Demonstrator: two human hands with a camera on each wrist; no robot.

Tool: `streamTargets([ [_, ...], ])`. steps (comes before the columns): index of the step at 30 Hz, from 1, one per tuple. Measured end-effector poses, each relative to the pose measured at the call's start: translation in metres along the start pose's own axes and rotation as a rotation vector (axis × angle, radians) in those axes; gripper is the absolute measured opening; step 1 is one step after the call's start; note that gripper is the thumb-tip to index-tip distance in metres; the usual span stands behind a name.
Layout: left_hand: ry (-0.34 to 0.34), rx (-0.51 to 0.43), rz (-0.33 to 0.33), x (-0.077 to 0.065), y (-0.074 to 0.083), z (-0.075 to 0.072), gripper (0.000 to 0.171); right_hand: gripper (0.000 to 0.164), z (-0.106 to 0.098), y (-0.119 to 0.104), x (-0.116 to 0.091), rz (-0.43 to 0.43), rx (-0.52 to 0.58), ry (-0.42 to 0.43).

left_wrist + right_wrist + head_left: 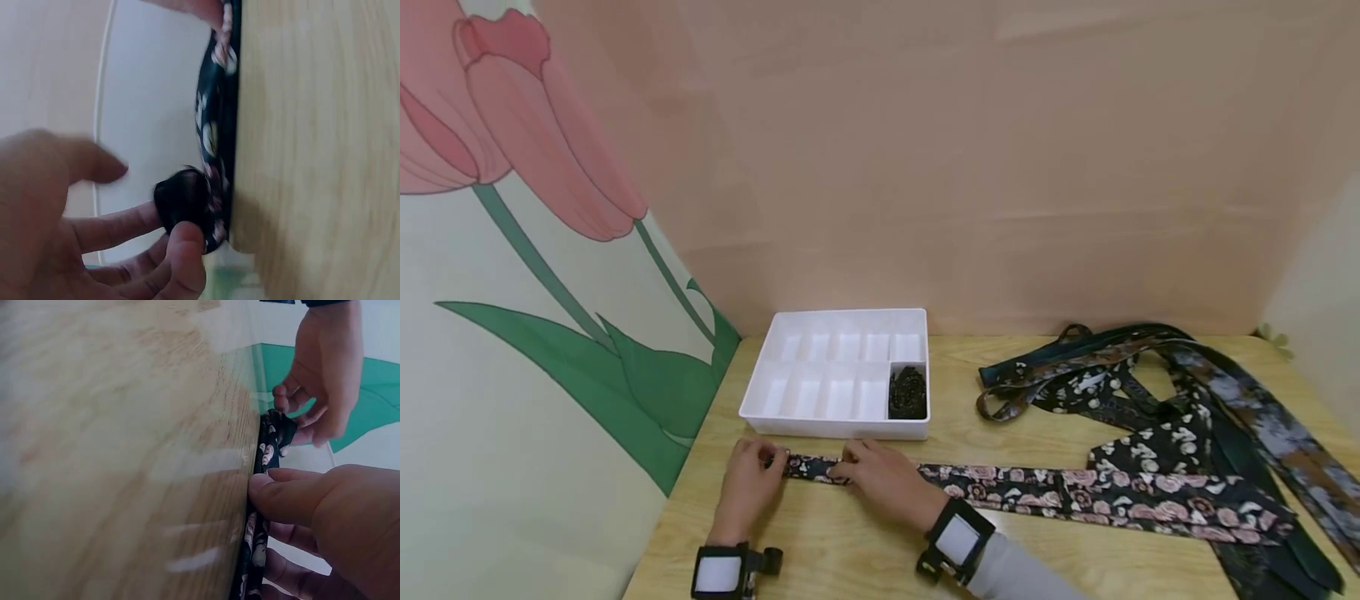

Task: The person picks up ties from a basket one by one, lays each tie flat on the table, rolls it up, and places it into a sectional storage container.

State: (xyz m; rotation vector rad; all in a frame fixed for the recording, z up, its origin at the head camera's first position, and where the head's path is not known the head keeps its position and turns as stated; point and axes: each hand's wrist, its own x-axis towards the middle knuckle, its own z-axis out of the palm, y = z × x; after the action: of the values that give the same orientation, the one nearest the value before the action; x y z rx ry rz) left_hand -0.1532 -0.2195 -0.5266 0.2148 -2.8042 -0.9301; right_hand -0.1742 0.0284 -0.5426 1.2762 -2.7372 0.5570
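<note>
A dark necktie with pink roses (1000, 487) lies stretched across the table, its wide end to the right. My left hand (752, 479) holds the tie's narrow left end, which is curled into a small roll (181, 200). In the left wrist view, fingertips touch this roll while one blurred finger stands away from it. A short way to the right, my right hand (887, 483) pinches the tie by its edges, with the thumb on the near side in the right wrist view. Part of the strip is hidden under that hand.
Behind the hands stands a white compartment tray (835, 429); a dark rolled tie (908, 393) fills its front right compartment. Several loose ties (1225, 408) lie heaped at the right, partly under the rose tie's wide end. A wall rises at the table's back edge.
</note>
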Motion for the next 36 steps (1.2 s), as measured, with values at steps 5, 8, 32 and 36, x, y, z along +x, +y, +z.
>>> streamTargets([
  [5, -0.015, 0.012, -0.025, -0.002, 0.003, 0.004, 0.020, 0.033, 0.002, 0.003, -0.001, -0.002, 0.019, 0.015],
  [8, -0.029, 0.042, -0.093, -0.002, 0.002, 0.004, 0.033, 0.033, 0.004, 0.004, -0.001, -0.012, 0.029, 0.019],
  [32, -0.155, -0.019, 0.198, -0.010, 0.014, 0.019, 0.023, 0.028, 0.001, 0.009, 0.001, -0.028, 0.075, 0.018],
  [36, -0.210, -0.032, 0.242, -0.008, 0.008, 0.016, 0.033, 0.026, -0.001, 0.004, 0.001, -0.003, 0.052, 0.018],
])
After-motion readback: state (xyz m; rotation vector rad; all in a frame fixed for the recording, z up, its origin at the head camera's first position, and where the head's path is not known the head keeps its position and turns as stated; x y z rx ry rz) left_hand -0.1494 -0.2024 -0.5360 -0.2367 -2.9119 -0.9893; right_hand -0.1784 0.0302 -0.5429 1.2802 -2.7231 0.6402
